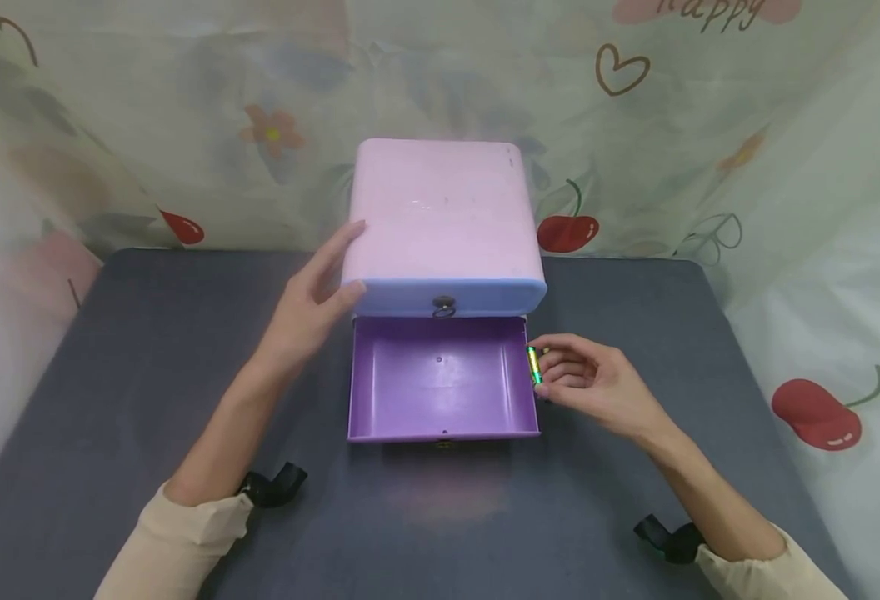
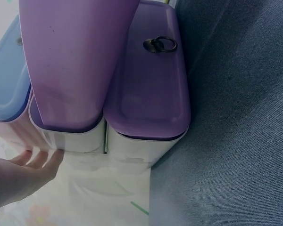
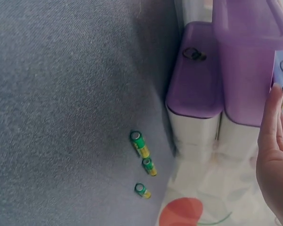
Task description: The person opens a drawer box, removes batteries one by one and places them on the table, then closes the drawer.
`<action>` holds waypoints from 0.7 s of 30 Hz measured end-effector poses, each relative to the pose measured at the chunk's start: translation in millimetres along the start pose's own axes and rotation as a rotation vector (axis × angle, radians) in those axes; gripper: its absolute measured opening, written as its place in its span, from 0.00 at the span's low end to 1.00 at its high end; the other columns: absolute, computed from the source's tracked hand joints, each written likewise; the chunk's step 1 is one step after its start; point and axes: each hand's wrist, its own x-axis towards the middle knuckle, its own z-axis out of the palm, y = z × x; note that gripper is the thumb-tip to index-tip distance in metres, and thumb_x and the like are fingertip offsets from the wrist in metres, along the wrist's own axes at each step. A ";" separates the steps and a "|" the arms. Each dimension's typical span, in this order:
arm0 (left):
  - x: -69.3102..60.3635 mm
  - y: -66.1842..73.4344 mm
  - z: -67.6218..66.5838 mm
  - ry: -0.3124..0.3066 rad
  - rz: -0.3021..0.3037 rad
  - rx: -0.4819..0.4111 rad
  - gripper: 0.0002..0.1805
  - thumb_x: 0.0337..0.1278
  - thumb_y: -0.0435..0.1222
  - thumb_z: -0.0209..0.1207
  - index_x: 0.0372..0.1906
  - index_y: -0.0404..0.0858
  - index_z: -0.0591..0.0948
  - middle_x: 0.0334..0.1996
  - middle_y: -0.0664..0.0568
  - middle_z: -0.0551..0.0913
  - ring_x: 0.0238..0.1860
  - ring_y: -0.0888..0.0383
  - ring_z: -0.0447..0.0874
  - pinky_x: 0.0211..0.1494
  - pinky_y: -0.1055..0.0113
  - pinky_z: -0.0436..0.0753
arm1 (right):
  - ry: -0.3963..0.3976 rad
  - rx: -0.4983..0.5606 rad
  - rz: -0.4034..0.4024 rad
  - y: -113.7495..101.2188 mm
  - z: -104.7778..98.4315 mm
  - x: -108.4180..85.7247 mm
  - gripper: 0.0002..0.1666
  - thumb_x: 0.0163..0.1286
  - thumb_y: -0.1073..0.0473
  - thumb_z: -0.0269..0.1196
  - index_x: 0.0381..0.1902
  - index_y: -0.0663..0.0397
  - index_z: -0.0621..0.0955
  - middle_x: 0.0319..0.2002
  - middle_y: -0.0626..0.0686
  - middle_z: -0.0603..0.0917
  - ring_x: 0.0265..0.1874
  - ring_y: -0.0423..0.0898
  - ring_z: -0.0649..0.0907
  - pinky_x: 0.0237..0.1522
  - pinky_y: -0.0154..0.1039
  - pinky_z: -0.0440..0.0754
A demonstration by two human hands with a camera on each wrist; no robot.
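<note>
A small drawer cabinet (image 1: pixel 440 212) with a pink top stands on the table. Its middle purple drawer (image 1: pixel 440 392) is pulled out, and no item shows inside. Above that drawer, the blue drawer (image 1: pixel 395 298) is closed. The lower purple drawer (image 2: pixel 151 80), with a ring pull, is closed too. My left hand (image 1: pixel 301 312) rests against the cabinet's left side, fingers extended and thumb near the front corner. Between thumb and fingertips my right hand (image 1: pixel 597 379) pinches a green and gold battery (image 1: pixel 534 365), just outside the open drawer's right wall.
Three more green and yellow batteries, a larger one (image 3: pixel 139 144) and two smaller ones (image 3: pixel 149 166), lie on the dark grey tabletop (image 1: pixel 260 533) to the right of the cabinet. A patterned curtain (image 1: pixel 440 75) hangs behind the table and along its sides.
</note>
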 end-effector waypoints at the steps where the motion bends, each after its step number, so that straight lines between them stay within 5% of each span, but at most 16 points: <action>1: 0.0 0.0 0.0 0.001 -0.001 -0.002 0.33 0.66 0.28 0.57 0.75 0.43 0.66 0.75 0.54 0.62 0.76 0.58 0.55 0.77 0.55 0.56 | 0.002 0.004 -0.001 0.8 -1.0 -0.1 0.29 0.61 0.75 0.68 0.60 0.70 0.74 0.42 0.62 0.81 0.39 0.45 0.85 0.42 0.38 0.86; 21: 0.9 -1.1 -0.7 0.000 -0.004 -0.023 0.33 0.66 0.26 0.56 0.75 0.42 0.66 0.75 0.53 0.63 0.75 0.56 0.58 0.76 0.57 0.59 | 0.079 -0.039 0.097 32.8 -24.4 -8.5 0.28 0.65 0.68 0.68 0.62 0.67 0.75 0.44 0.60 0.83 0.40 0.45 0.86 0.42 0.39 0.86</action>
